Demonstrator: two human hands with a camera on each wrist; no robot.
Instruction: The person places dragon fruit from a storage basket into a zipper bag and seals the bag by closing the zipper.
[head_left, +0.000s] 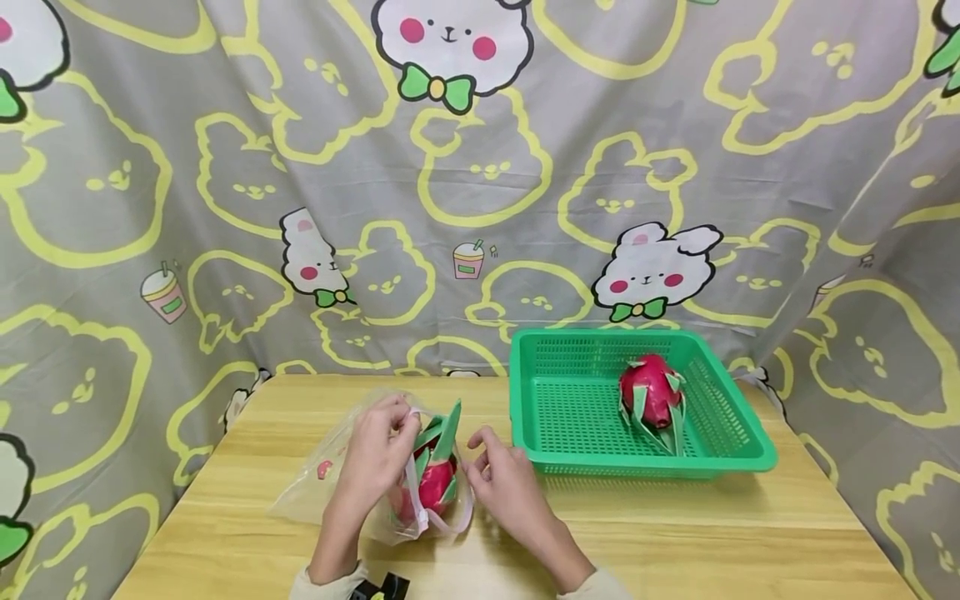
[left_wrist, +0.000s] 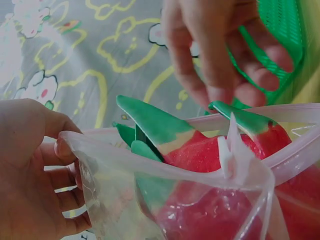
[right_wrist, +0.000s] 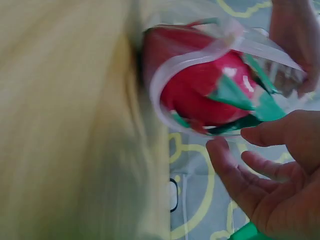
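A red dragon fruit [head_left: 437, 485] with green leaf tips lies inside a clear zip bag [head_left: 318, 475], at the bag's mouth. My left hand [head_left: 378, 446] pinches the bag's pale rim between thumb and fingers, as the left wrist view shows. On the fruit's other side, my right hand [head_left: 504, 479] has its fingers spread and loosely bent, right by the bag's rim and the leaf tips. Nothing is held in it. In the right wrist view the bag's white zip strip [right_wrist: 167, 80] loops around the fruit, with its leaves poking out of the opening.
A green plastic basket [head_left: 637, 463] stands at the right back of the wooden table [head_left: 675, 542]. Another dragon fruit [head_left: 651, 392] lies in the basket's right half. Behind the table hangs a grey patterned curtain [head_left: 517, 242].
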